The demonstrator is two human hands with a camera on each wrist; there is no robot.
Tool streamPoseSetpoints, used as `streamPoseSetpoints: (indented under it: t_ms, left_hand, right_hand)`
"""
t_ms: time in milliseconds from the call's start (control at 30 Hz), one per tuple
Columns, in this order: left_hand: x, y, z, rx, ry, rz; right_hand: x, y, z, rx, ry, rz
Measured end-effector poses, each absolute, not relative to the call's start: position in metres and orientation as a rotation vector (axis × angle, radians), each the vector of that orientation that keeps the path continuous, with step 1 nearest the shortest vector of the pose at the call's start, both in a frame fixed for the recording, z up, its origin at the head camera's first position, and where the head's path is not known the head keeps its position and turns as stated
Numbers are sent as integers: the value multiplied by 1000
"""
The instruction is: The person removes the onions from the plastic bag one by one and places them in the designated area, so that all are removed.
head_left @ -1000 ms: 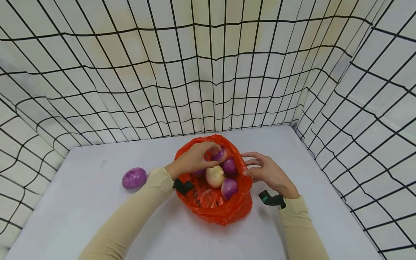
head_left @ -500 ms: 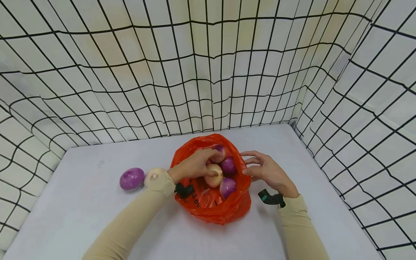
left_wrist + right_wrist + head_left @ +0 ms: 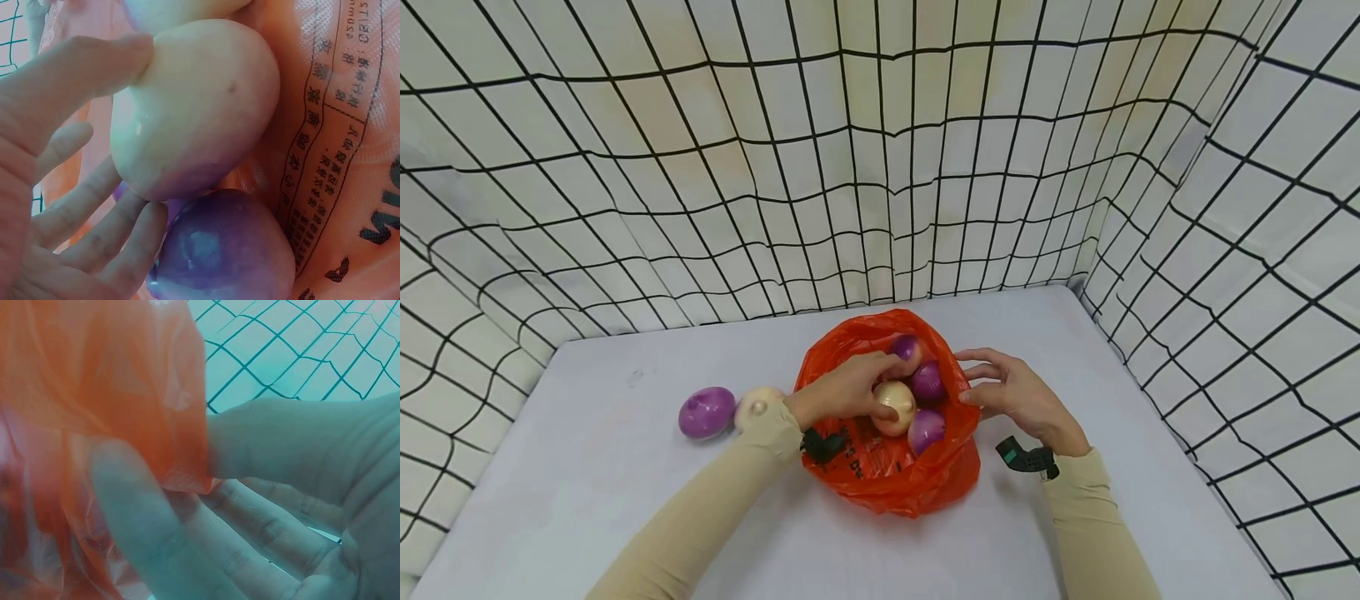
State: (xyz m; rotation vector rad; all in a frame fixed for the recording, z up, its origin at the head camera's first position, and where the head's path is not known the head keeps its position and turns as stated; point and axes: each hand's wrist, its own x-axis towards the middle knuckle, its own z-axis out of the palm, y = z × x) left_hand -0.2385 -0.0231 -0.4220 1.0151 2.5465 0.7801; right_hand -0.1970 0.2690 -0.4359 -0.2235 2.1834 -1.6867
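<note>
A red plastic bag (image 3: 917, 492) stands with its mouth spread, printed with black characters inside. Reaching into it, my left hand (image 3: 850, 387) grips a pale onion (image 3: 897, 407), thumb on one side and fingers on the other. In the left wrist view the same onion (image 3: 200, 106) shows a purple flush, and a purple onion (image 3: 225, 250) lies beside the fingertips. Several purple onions, including one near the front (image 3: 927, 429), rest in the bag. At the bag's right side, my right hand (image 3: 1018, 396) pinches its rim; the bag's edge (image 3: 169, 425) lies between thumb and fingers.
Left of the bag, a purple onion (image 3: 707, 412) and a pale onion (image 3: 758, 402) lie on the white table (image 3: 602, 442), the pale one partly behind the left sleeve. A black net (image 3: 887, 183) over white sheeting rises behind the table and along both sides.
The left hand has lowered from above the onions and shifted from the purple one at the back onto the pale one. The right hand has stayed at the bag's rim.
</note>
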Motion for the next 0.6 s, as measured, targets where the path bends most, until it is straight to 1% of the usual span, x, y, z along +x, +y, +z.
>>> streamPoseSetpoints:
  t_ms: [600]
  left_hand:
    - [-233, -21, -419, 1004, 2542, 650]
  right_hand:
    - [-196, 269, -434, -234, 2173, -1707]
